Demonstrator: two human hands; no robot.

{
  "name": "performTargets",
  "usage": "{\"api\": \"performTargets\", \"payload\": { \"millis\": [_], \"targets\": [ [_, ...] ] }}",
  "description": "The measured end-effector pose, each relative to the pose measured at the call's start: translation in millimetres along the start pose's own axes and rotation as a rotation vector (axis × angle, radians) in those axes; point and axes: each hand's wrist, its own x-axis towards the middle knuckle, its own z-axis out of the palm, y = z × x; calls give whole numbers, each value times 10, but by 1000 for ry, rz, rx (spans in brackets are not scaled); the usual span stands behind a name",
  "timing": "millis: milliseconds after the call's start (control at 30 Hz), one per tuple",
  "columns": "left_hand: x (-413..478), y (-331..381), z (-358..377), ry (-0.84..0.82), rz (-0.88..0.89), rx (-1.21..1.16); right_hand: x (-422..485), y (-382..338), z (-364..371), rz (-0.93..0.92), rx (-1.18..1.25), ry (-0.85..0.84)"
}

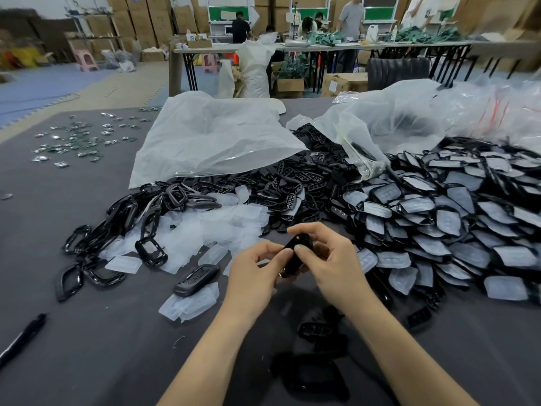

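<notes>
A small black plastic key-fob shell [295, 252] is held above the grey table [87, 332], in the middle of the view. My left hand [254, 276] pinches its left side with thumb and fingers curled. My right hand [330, 259] grips it from the right, the thumb pressing on its face and the fingers curled over the top. Much of the shell is hidden by my fingers.
Black frames [123, 230], clear rubber pads [210, 227], black button plates [292, 183] and padded shells [453, 218] lie in heaps ahead. Plastic bags [210, 133] sit behind them. A finished fob [195, 279], a pen [22, 338], small circuit boards [79, 139] and loose black parts [316, 373] lie around.
</notes>
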Motion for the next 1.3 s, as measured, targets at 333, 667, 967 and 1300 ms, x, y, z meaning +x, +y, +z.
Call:
{"api": "performTargets", "payload": {
  "millis": [333, 667, 967, 1300],
  "targets": [
    [-30, 20, 15, -80, 25, -22, 48, -20, -28, 241, 389, -3],
    [-61, 86, 33, -120, -23, -228, 31, -55, 3, 83, 246, 86],
    [-65, 67, 77, -12, 57, -99, -9, -18, 55, 9, 41, 221],
    [-48, -15, 77, 46, 78, -1, 49, 6, -27, 181, 295, 80]
  ]
}}
